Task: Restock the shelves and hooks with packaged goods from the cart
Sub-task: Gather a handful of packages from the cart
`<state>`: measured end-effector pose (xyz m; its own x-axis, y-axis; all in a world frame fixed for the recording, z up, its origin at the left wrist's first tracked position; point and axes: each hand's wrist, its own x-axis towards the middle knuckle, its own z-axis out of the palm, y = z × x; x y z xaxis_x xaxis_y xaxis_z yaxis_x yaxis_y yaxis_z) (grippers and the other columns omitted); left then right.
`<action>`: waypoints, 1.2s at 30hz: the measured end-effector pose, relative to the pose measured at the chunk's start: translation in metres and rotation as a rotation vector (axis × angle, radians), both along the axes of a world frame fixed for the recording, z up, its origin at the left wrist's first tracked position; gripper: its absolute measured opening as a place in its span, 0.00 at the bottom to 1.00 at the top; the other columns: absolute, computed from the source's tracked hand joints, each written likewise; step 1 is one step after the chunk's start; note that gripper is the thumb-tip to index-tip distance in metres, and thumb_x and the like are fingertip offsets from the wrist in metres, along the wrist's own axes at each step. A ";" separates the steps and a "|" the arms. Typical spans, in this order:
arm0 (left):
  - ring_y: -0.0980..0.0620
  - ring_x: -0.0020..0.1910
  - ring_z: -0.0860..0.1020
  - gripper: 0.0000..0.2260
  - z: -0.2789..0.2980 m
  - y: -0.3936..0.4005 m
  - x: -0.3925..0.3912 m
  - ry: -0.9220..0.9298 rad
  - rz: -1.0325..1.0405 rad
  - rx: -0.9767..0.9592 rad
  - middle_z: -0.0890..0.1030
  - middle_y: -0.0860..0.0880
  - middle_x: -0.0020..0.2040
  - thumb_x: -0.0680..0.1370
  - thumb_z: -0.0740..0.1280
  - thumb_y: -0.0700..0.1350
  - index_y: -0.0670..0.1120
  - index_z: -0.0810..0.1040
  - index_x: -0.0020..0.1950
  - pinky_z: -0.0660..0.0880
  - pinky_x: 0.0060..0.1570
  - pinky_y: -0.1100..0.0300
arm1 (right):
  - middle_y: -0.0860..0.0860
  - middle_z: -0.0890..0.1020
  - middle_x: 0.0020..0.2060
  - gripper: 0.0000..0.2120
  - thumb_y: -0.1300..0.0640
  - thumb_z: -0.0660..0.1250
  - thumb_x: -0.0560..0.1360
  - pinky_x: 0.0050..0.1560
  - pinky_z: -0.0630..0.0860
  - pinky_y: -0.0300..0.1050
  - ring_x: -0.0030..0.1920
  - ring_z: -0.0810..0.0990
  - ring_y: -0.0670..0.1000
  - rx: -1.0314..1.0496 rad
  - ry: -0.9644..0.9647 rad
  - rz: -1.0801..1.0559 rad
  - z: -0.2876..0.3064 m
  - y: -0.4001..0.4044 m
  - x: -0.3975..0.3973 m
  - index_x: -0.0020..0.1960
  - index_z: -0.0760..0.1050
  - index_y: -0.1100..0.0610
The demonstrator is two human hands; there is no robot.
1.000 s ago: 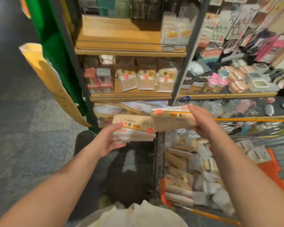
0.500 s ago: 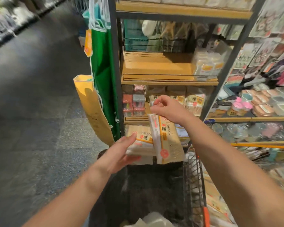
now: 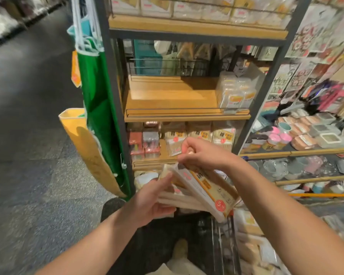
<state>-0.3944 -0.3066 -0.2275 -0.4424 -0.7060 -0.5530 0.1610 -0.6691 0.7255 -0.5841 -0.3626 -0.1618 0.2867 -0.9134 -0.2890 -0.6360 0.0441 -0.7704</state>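
Grey speckled floor (image 3: 32, 175), dark metal shelf upright (image 3: 115, 108), dim aisle

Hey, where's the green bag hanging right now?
In the head view, the green bag hangs left of centre on the outer left side of the shelf rack, above the yellow bag.

Bare wood is showing across the left and middle of the middle shelf (image 3: 167, 100), leaving room above its low wire rail (image 3: 173, 110). Clear packs (image 3: 234, 92) are filling its right end. Upright packets (image 3: 199, 135) are crowding the shelf below.
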 end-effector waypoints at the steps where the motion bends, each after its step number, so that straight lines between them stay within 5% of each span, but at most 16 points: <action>1: 0.48 0.43 0.82 0.24 0.003 -0.011 -0.007 -0.007 -0.020 -0.005 0.83 0.45 0.45 0.70 0.68 0.58 0.43 0.78 0.59 0.80 0.39 0.56 | 0.48 0.81 0.35 0.12 0.48 0.72 0.74 0.31 0.69 0.41 0.32 0.76 0.47 -0.009 0.033 0.051 0.003 -0.010 -0.007 0.45 0.71 0.53; 6: 0.46 0.48 0.82 0.22 0.021 -0.068 -0.039 0.066 0.026 -0.026 0.83 0.41 0.52 0.71 0.67 0.55 0.45 0.79 0.61 0.81 0.41 0.56 | 0.44 0.76 0.41 0.19 0.37 0.71 0.70 0.39 0.68 0.45 0.41 0.74 0.49 -0.067 0.351 0.133 0.036 -0.084 -0.029 0.50 0.70 0.48; 10: 0.50 0.49 0.83 0.18 0.044 -0.108 -0.062 0.090 0.127 -0.072 0.86 0.49 0.46 0.69 0.67 0.55 0.49 0.81 0.56 0.79 0.42 0.57 | 0.54 0.76 0.66 0.38 0.25 0.57 0.71 0.57 0.71 0.46 0.62 0.75 0.56 -0.105 0.660 0.229 0.073 -0.133 -0.040 0.66 0.72 0.53; 12: 0.52 0.51 0.82 0.20 0.053 -0.126 -0.068 0.082 0.157 -0.073 0.86 0.51 0.48 0.69 0.66 0.57 0.51 0.80 0.58 0.77 0.43 0.58 | 0.55 0.76 0.66 0.42 0.24 0.54 0.71 0.59 0.70 0.47 0.62 0.75 0.57 -0.133 0.685 0.225 0.082 -0.154 -0.041 0.66 0.75 0.57; 14: 0.54 0.47 0.84 0.20 0.057 -0.138 -0.067 0.108 0.172 -0.050 0.86 0.51 0.49 0.70 0.64 0.56 0.51 0.79 0.59 0.78 0.39 0.59 | 0.53 0.78 0.60 0.38 0.27 0.53 0.74 0.54 0.70 0.46 0.55 0.76 0.55 -0.122 0.634 0.258 0.087 -0.168 -0.037 0.60 0.78 0.59; 18: 0.53 0.48 0.83 0.20 0.052 -0.152 -0.057 0.120 0.190 -0.036 0.86 0.49 0.50 0.68 0.65 0.56 0.52 0.79 0.58 0.79 0.42 0.58 | 0.51 0.73 0.68 0.33 0.32 0.55 0.77 0.69 0.68 0.52 0.66 0.73 0.54 0.071 0.581 0.434 0.088 -0.190 -0.040 0.69 0.72 0.55; 22: 0.51 0.43 0.85 0.14 0.046 -0.159 -0.043 0.192 0.192 -0.003 0.86 0.45 0.49 0.70 0.66 0.52 0.49 0.84 0.51 0.80 0.36 0.59 | 0.48 0.80 0.60 0.37 0.25 0.56 0.70 0.66 0.72 0.54 0.60 0.78 0.52 0.110 0.522 0.462 0.087 -0.200 -0.042 0.61 0.77 0.53; 25: 0.49 0.52 0.83 0.16 0.040 -0.164 -0.031 0.189 0.228 -0.002 0.85 0.44 0.54 0.71 0.69 0.53 0.50 0.83 0.56 0.79 0.48 0.56 | 0.45 0.79 0.54 0.30 0.32 0.53 0.74 0.61 0.71 0.45 0.54 0.77 0.47 0.044 0.407 0.424 0.083 -0.205 -0.047 0.58 0.78 0.53; 27: 0.49 0.57 0.82 0.20 0.038 -0.169 -0.025 0.136 0.270 -0.030 0.84 0.47 0.56 0.69 0.71 0.56 0.53 0.81 0.59 0.77 0.53 0.55 | 0.44 0.79 0.56 0.31 0.27 0.56 0.72 0.62 0.69 0.45 0.56 0.76 0.45 0.027 0.270 0.290 0.077 -0.205 -0.061 0.58 0.78 0.50; 30: 0.54 0.52 0.84 0.20 0.038 -0.179 -0.021 0.105 0.295 -0.078 0.84 0.51 0.55 0.72 0.70 0.56 0.56 0.78 0.64 0.80 0.42 0.61 | 0.44 0.78 0.60 0.42 0.21 0.58 0.58 0.63 0.72 0.49 0.59 0.76 0.48 0.032 0.035 -0.032 0.059 -0.201 -0.080 0.63 0.74 0.46; 33: 0.55 0.46 0.84 0.16 0.036 -0.188 -0.020 0.134 0.296 -0.079 0.84 0.49 0.54 0.80 0.63 0.51 0.52 0.74 0.68 0.80 0.38 0.63 | 0.52 0.78 0.59 0.33 0.22 0.65 0.61 0.54 0.73 0.50 0.53 0.76 0.51 0.129 -0.311 -0.306 0.037 -0.181 -0.082 0.57 0.72 0.42; 36: 0.52 0.50 0.84 0.22 0.032 -0.196 -0.022 0.129 0.285 -0.110 0.83 0.46 0.59 0.76 0.65 0.53 0.51 0.73 0.70 0.80 0.42 0.62 | 0.45 0.81 0.58 0.36 0.27 0.65 0.59 0.64 0.70 0.61 0.56 0.80 0.50 0.285 -0.522 -0.371 0.019 -0.164 -0.078 0.63 0.70 0.43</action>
